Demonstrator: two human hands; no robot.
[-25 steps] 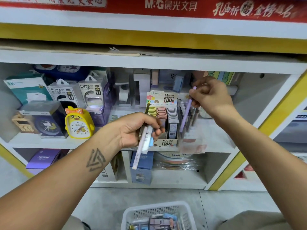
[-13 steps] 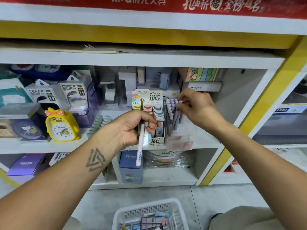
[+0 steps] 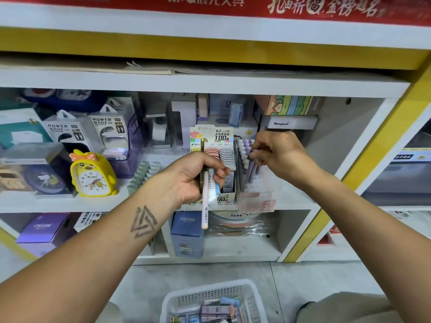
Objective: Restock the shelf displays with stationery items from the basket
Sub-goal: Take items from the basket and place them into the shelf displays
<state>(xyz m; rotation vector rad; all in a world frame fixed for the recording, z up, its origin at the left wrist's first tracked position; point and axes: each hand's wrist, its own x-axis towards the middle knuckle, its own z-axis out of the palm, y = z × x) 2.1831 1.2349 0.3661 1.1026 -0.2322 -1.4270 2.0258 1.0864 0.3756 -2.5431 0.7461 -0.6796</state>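
Nearest, below both hands at the bottom edge, a white basket is seen on the floor w/ stationery packs lying inside; exact items can't be told.

Above that, the left hand is held in front of the shelf, fingers curled round a bundle of pens. A white-pink pen w/ a barcode label hangs down out of the fist, a pale blue one is seen beside it, and a dark one sticks up above the knuckles. How many are held in all can't be told. A triangle tattoo is seen on the left forearm.

To the right of the left hand and slightly higher, the right hand is reached in, thumb and fingertips pinched on the top of a purple pen. That pen is stood among other pens, white and lilac caps up, in a clear display holder at the shelf's front edge. The two hands are apart, not touching.

Just behind the left hand, touching the holder's left side, a lead-refill display box is stood, marked 0.7 HB, 100.

Well left of the left hand, a yellow chick clock is stood on the same shelf; behind it, power bank boxes. Further back, beyond the right hand, a white box is seen under a coloured carton.
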